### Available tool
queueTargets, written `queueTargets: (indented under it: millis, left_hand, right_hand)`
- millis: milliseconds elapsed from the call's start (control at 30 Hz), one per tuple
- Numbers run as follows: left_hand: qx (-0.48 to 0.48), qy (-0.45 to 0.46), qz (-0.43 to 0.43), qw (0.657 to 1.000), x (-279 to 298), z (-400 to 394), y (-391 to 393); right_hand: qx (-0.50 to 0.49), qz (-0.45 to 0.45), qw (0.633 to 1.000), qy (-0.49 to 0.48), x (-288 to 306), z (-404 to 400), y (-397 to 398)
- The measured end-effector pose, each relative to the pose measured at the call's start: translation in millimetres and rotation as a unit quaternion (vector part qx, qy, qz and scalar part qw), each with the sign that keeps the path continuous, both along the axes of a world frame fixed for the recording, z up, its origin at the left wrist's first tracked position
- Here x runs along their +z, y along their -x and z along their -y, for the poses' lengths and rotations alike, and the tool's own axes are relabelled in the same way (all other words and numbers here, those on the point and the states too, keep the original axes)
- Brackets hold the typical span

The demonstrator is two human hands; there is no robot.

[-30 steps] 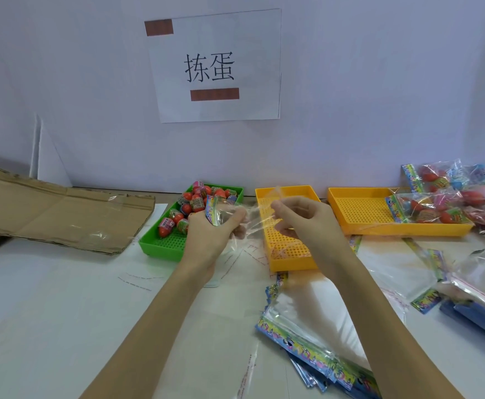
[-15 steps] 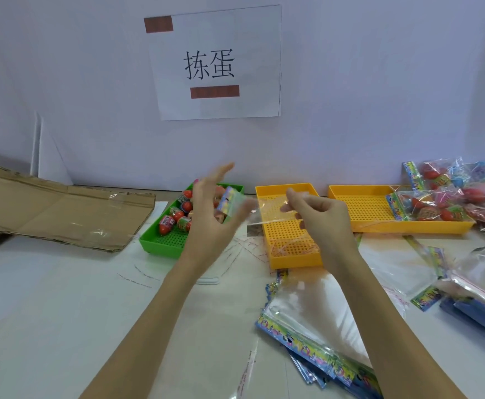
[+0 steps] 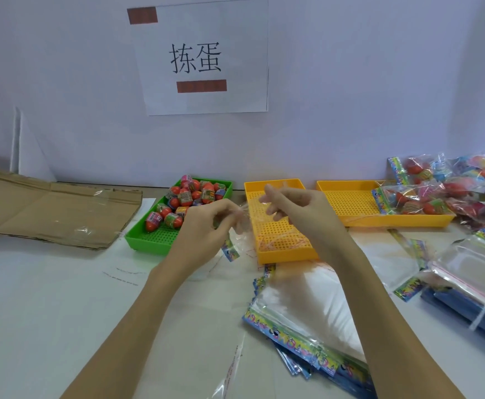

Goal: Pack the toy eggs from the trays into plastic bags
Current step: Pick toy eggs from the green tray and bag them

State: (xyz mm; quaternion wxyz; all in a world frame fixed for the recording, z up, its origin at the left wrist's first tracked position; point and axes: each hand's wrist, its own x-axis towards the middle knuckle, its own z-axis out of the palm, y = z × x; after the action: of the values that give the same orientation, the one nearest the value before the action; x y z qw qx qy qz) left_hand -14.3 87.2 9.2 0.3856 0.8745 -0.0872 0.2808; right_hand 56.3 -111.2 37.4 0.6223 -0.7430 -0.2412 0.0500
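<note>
Both hands hold a clear plastic bag [image 3: 237, 237] above the bench [image 3: 48, 298]: left hand [image 3: 206, 226] pinches it, right hand [image 3: 296, 208] grips its top. Toy eggs [image 3: 186, 197] fill the green tray [image 3: 160, 240] just left.

White paper sheet [image 3: 203, 57] taped to the pale wall, two black printed characters "拣蛋", wrapper labels on the red toy eggs [image 3: 185, 197] in the green tray too small to read

My left hand [image 3: 203, 226] and right hand [image 3: 290, 205] were smeared by motion, so I could not tell how firm my grip on the clear plastic bag [image 3: 242, 226] was. The filled bags [image 3: 448, 191] ran off the right edge, and my forearms covered part of the table [image 3: 48, 298].
</note>
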Motion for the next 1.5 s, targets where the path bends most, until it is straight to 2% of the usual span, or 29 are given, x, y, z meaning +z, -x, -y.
queueTargets:
  millis: [133,200,300,367,433,600,767,900,967,1100,1200,1300,1400,1500]
  left_hand:
    - [0.032,0.029,-0.017,0.999,0,-6,0]
    - [0.053,0.042,-0.028,0.997,0,-11,0]
    - [0.060,0.110,-0.082,0.989,4,-13,-2]
    - [0.009,0.219,-0.119,0.968,6,-13,-2]
    - [-0.021,0.294,-0.131,0.947,7,-13,-1]
    - [-0.005,0.287,-0.093,0.953,5,-9,-2]
    - [0.003,0.256,-0.070,0.964,2,-8,-3]
    - [0.007,0.247,-0.041,0.968,-1,-5,-4]
    - [0.016,0.253,-0.034,0.967,-2,-4,-5]
    - [0.021,0.272,-0.048,0.961,-2,-4,-5]
    - [0.005,0.357,-0.067,0.932,-1,-8,-6]
    - [0.010,0.390,-0.081,0.917,-2,-10,-7]
    - [0.019,0.369,-0.078,0.926,-2,-6,-6]
    - [0.020,0.365,-0.055,0.929,-3,-2,-6]
  right_hand:
    - [0.068,-0.022,0.989,0.126,-3,2,-1]
    - [0.088,-0.024,0.984,0.153,-3,2,-1]
    - [0.066,-0.016,0.996,0.054,-3,4,-2]
    - [0.052,-0.017,0.998,-0.018,-3,3,-2]
    - [0.035,-0.027,0.998,-0.044,-2,3,-2]
    - [0.060,-0.022,0.997,0.032,-2,1,1]
    - [0.086,-0.144,0.982,-0.087,-10,-6,0]
    - [0.172,-0.227,0.949,-0.135,-10,-6,-3]
    - [0.170,-0.256,0.939,-0.155,-10,-6,-3]
    - [0.133,-0.266,0.941,-0.162,-12,-6,-3]
    - [0.152,-0.270,0.939,-0.146,-10,-2,-4]
    - [0.156,-0.277,0.937,-0.145,-8,0,-4]
    - [0.150,-0.284,0.931,-0.171,-8,-1,-4]
    - [0.181,-0.315,0.910,-0.201,-8,-5,-4]
